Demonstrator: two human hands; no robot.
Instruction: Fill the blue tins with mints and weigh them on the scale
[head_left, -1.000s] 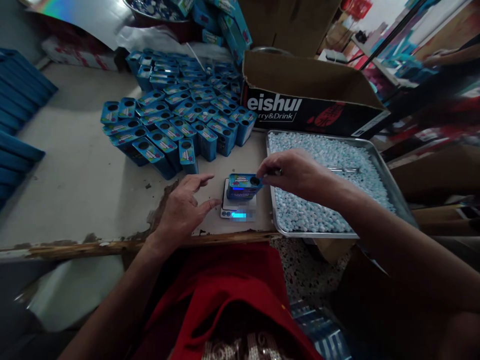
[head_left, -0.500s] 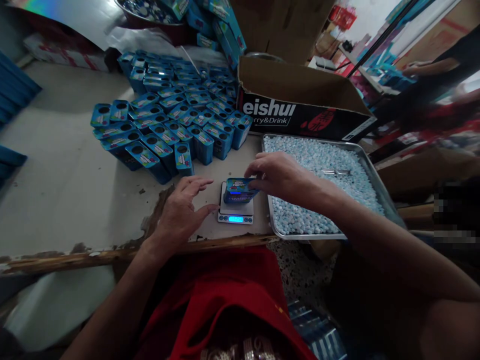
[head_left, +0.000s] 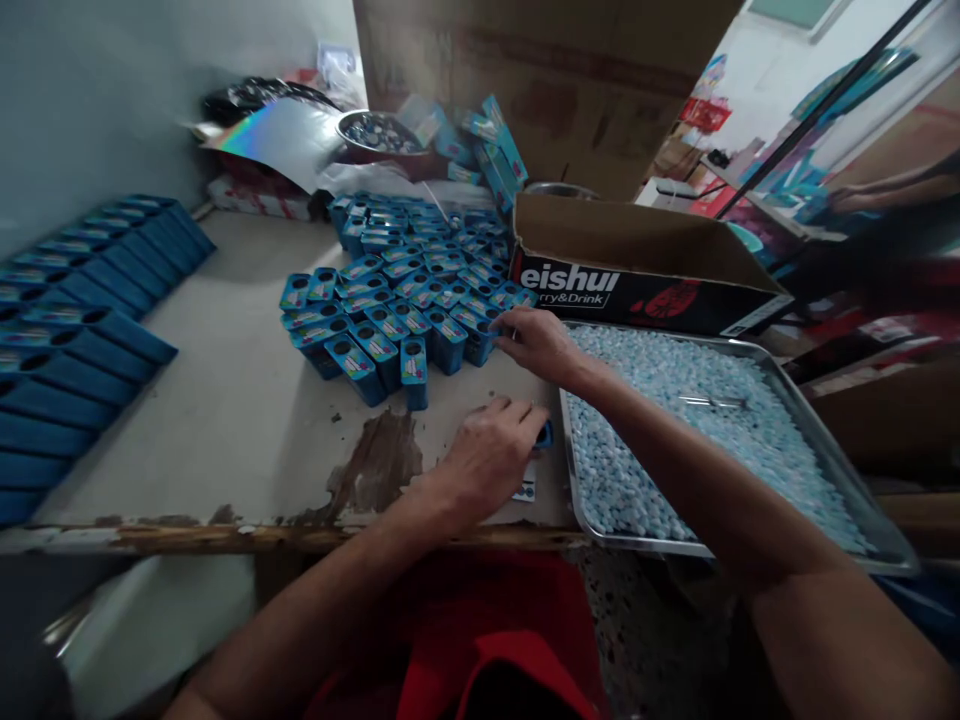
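My left hand (head_left: 495, 455) is closed round a small blue tin (head_left: 546, 435), of which only an end shows past the fingers. Beneath it a small digital scale (head_left: 527, 491) is mostly hidden by the hand. My right hand (head_left: 541, 345) is at the right end of a cluster of blue tins (head_left: 390, 320), fingers bent round the edge of one; its body is partly covered. These tins stand upright, each with a round dark hole in its top. Right of the scale, a metal tray (head_left: 574, 480) holds small white and pale blue pellets (head_left: 675, 450).
A metal tool (head_left: 712, 402) lies on the pellets. Behind the tray stands an open black carton (head_left: 652, 290). More blue tins (head_left: 90, 350) stand in rows at the left. A bowl (head_left: 382, 135) of small pieces sits at the back. A person's arm (head_left: 900, 190) shows far right.
My right hand has left the tin on the scale and moved to the cluster. My left hand has moved from beside the scale onto that tin. The view has shifted left and up.
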